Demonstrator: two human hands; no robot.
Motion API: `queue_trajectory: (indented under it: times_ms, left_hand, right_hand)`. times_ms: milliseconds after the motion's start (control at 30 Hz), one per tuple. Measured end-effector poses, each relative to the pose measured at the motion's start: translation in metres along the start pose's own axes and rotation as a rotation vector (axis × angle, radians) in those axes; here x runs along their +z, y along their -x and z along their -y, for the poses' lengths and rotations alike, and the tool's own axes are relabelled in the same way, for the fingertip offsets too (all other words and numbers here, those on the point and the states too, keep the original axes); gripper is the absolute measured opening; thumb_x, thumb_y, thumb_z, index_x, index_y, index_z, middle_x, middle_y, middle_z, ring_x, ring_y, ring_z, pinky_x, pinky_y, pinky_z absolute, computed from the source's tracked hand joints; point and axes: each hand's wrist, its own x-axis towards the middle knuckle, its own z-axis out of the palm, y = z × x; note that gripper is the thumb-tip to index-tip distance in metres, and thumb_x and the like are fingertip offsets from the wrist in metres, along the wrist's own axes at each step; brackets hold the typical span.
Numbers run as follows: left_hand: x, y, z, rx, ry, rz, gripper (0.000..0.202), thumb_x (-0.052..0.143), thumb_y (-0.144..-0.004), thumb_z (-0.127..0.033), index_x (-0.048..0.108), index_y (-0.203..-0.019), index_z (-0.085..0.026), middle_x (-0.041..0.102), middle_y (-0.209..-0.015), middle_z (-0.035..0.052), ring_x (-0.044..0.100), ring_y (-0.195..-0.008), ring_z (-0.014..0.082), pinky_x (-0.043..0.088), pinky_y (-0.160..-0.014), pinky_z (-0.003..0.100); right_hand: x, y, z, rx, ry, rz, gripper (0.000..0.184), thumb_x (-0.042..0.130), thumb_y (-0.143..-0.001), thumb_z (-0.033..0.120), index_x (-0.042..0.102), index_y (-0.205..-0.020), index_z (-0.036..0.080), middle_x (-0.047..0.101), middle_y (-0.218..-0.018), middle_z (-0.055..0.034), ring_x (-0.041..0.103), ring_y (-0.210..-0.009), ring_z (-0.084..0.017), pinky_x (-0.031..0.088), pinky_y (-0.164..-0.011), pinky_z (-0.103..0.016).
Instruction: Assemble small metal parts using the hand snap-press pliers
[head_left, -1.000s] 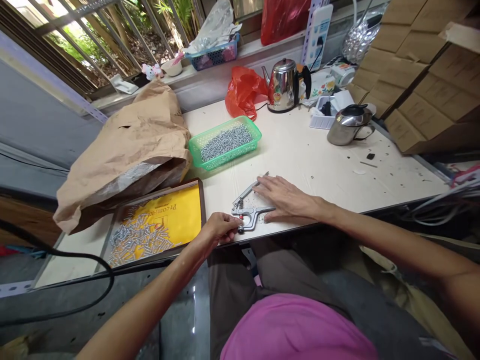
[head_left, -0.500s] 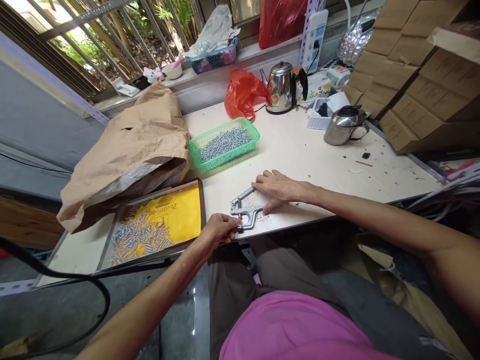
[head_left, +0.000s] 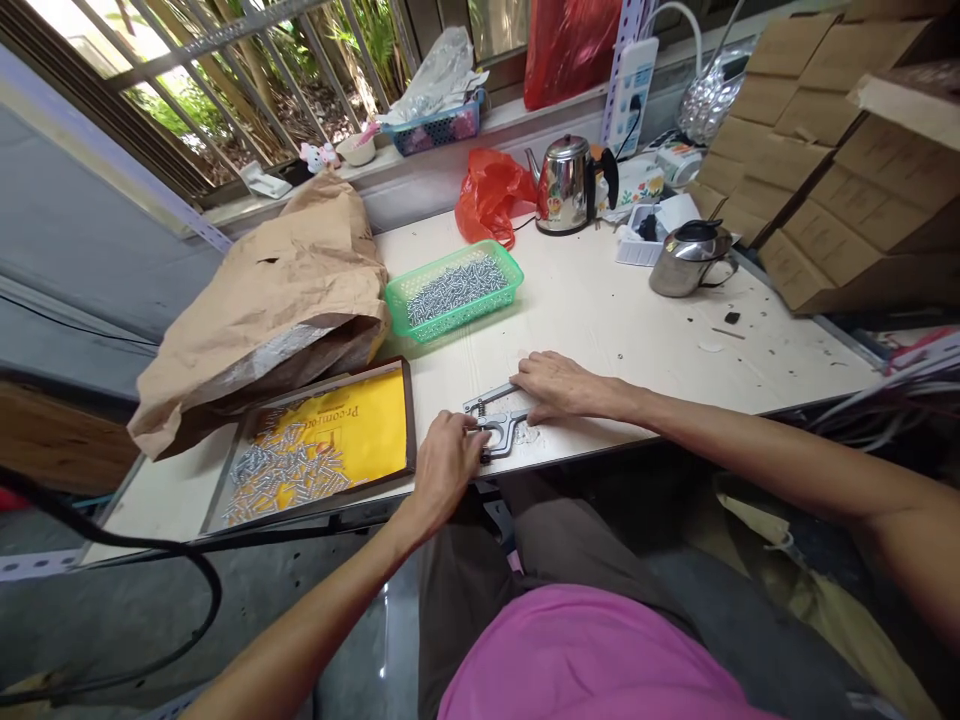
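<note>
A small metal hand press (head_left: 493,420) with a spring stands at the near edge of the pale table (head_left: 630,310). My right hand (head_left: 559,385) is curled over its handles, pressing them down. My left hand (head_left: 444,465) rests at the tool's jaw end, fingers pinched together there; what they hold is too small to make out. Left of it, a dark-framed tray with a yellow sheet (head_left: 330,445) carries several small metal pieces. A green basket (head_left: 454,290) full of the same pieces sits behind the tool.
A crumpled brown paper bag (head_left: 270,290) lies at the left. Two steel kettles (head_left: 566,185) (head_left: 686,260), a red plastic bag (head_left: 491,190) and stacked cardboard boxes (head_left: 832,150) stand at the back and right. A black cable (head_left: 150,560) loops below the table.
My right hand has gone from lying flat and spread to curling over the tool's handles. My left hand has slid slightly forward to the jaw. The view shifted a little.
</note>
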Motion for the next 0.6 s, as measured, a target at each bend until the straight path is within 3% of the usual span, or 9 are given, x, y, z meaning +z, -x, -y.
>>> queue_trajectory:
  times_ms: [67,167,333,433,600]
  left_hand:
    - [0.007,-0.008,-0.006,0.209,-0.099,0.011,0.032,0.062,-0.082,-0.031,0.059,-0.111,-0.018,0.061,-0.112,0.0105,0.054,-0.106,0.0249,0.045,-0.091,0.038]
    - [0.015,-0.028,-0.015,0.346,-0.181,0.103,0.052,0.067,-0.078,-0.032,0.05,-0.125,-0.019,0.054,-0.129,0.0123,0.048,-0.117,0.0277,0.041,-0.098,0.042]
    - [0.014,-0.054,-0.024,0.368,-0.305,0.245,0.06,0.067,-0.077,-0.038,0.047,-0.128,-0.013,0.059,-0.115,0.0144,0.051,-0.107,0.0293,0.043,-0.09,0.04]
    - [0.01,-0.061,-0.027,0.397,-0.351,0.262,0.059,0.069,-0.075,-0.043,0.053,-0.122,-0.013,0.059,-0.111,0.0145,0.052,-0.103,0.0295,0.044,-0.085,0.038]
    - [0.015,-0.062,-0.025,0.45,-0.315,0.237,0.036,0.066,-0.08,-0.041,0.063,-0.105,-0.016,0.06,-0.096,0.0094,0.053,-0.094,0.0259,0.044,-0.077,0.034]
  right_hand:
    - [0.001,-0.001,0.001,0.006,0.013,0.004,0.045,0.076,-0.072,0.045,0.063,-0.102,0.014,0.059,-0.099,-0.0115,0.051,-0.096,-0.027,0.039,-0.078,-0.036]
    - [0.003,-0.001,-0.002,0.003,0.004,0.015,0.048,0.076,-0.072,0.044,0.061,-0.107,0.013,0.058,-0.1,-0.0118,0.05,-0.097,-0.027,0.041,-0.077,-0.035]
    - [-0.004,0.003,-0.007,0.026,-0.054,0.07,0.07,0.077,-0.066,0.051,0.054,-0.118,0.01,0.055,-0.11,-0.0153,0.049,-0.099,-0.028,0.045,-0.073,-0.035]
    - [-0.014,0.007,0.0,0.069,-0.022,0.13,0.055,0.076,-0.071,0.045,0.059,-0.112,0.012,0.056,-0.109,-0.0156,0.05,-0.099,-0.029,0.045,-0.072,-0.035]
    - [-0.02,0.01,0.013,0.109,-0.036,0.134,0.029,0.068,-0.082,0.028,0.063,-0.106,0.013,0.06,-0.102,-0.0134,0.053,-0.098,-0.026,0.044,-0.075,-0.033]
